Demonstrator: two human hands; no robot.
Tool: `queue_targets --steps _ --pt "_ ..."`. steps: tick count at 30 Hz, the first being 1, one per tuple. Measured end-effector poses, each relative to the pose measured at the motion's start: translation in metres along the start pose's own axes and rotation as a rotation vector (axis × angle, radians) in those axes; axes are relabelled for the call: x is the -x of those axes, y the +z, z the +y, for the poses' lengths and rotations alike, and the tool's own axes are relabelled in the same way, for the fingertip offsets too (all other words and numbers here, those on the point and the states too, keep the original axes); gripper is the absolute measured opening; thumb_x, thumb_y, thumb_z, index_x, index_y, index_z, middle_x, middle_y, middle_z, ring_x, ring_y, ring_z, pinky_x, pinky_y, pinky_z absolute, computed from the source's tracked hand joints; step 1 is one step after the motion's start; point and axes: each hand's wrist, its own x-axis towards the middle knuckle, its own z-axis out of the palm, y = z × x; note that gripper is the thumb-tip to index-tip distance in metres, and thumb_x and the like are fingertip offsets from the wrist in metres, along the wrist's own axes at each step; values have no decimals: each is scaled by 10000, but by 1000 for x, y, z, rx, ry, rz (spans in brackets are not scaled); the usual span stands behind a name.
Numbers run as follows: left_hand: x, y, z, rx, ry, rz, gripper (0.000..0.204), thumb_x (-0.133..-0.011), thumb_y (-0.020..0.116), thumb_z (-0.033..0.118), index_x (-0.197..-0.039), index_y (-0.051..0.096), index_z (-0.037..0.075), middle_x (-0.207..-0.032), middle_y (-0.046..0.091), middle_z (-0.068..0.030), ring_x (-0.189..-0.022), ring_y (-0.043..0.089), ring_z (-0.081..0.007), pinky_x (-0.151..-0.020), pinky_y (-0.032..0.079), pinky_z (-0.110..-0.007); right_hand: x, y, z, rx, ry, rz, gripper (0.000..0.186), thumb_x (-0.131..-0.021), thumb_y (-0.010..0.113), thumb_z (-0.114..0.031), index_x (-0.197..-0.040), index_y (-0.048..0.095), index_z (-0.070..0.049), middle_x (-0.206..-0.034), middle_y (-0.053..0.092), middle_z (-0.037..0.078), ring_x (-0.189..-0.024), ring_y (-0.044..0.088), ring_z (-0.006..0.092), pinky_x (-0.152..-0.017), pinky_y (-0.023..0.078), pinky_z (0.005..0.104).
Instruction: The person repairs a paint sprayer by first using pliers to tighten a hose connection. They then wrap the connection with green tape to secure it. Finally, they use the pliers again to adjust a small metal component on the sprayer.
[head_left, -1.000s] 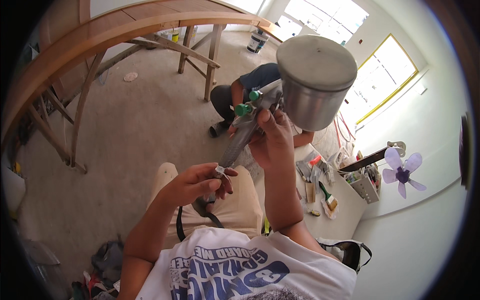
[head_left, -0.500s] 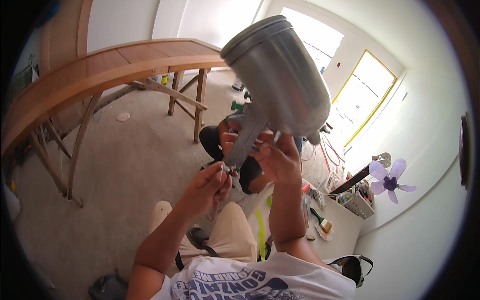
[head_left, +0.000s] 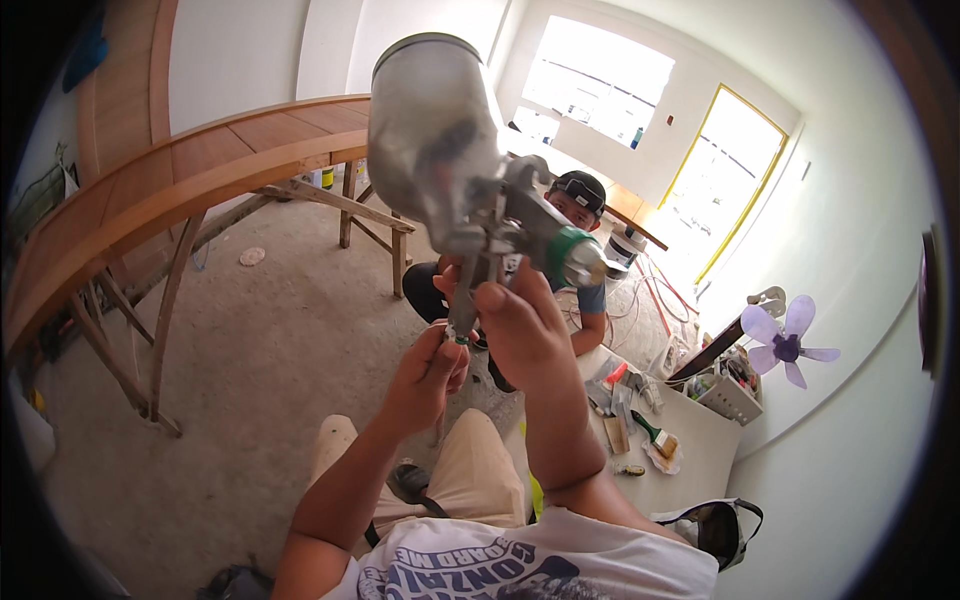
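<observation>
A metal spray gun [head_left: 492, 222] with a large grey cup [head_left: 428, 115] on top is held up in front of me. My right hand [head_left: 528, 335] wraps round its handle, fingers closed. The nozzle end with a green ring [head_left: 568, 250] points to the right. Lower down, my left hand [head_left: 425, 385] pinches the fitting [head_left: 459, 336] at the bottom of the handle, where a little green shows. Part of the handle is hidden behind my right fingers.
A long wooden panel [head_left: 240, 140] rests on trestles at left. Beyond the gun crouches a person in a dark cap [head_left: 580, 190]. On a pale board [head_left: 690, 450] at right lie a paintbrush [head_left: 655, 435] and scrapers. A purple-bladed fan [head_left: 787, 347] and a basket [head_left: 730, 397] stand farther right.
The spray gun has turned, its nozzle end now in sight at right, and its cup has swung left. Both hands stay on the handle. The crouching person's head has come into view.
</observation>
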Motion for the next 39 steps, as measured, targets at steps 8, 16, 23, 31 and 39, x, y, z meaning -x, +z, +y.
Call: queue_targets --steps 8,16,23,31,39 --pt "2 -9 21 359 -158 -228 440 -1000 557 423 -1157 524 14 -704 382 29 -554 315 -78 -501 247 -251 -16 -16 2 -518 -26 -215 849 -925 622 38 -1586 102 -73 -1209 571 146 -1074 596 191 -913 504 361" --pt "1 -3 20 39 -17 -43 339 -1048 498 331 -1153 514 9 -725 405 38 -571 347 -57 -508 285 -220 -21 -6 11 -265 -116 -21 678 -810 773 21 -1397 434 16 -1074 627 85 -977 621 129 -829 526 273" --pt "8 3 24 206 -154 -181 400 -1020 538 382 -1132 513 -1 -674 363 35 -525 298 -64 -490 243 -246 -31 -19 11 -457 25 -207 507 -816 750 1 -1259 504 15 -1044 607 105 -913 644 182 -768 584 349" --pt "5 9 27 258 -231 -176 316 -1050 496 309 -1117 513 2 -694 372 36 -555 334 -67 -503 265 -226 -39 -10 7 -599 14 -132 336 -910 630 -87 -1203 512 28 -910 599 143 -744 637 233 -553 535 330" --pt "-7 17 9 -368 -50 170 230 -1055 498 268 -1110 536 48 -724 425 48 -591 353 -27 -534 307 -205 -45 -3 32 69 -110 384 275 -960 563 -95 -1182 445 16 -829 614 79 -678 618 178 -555 475 294"
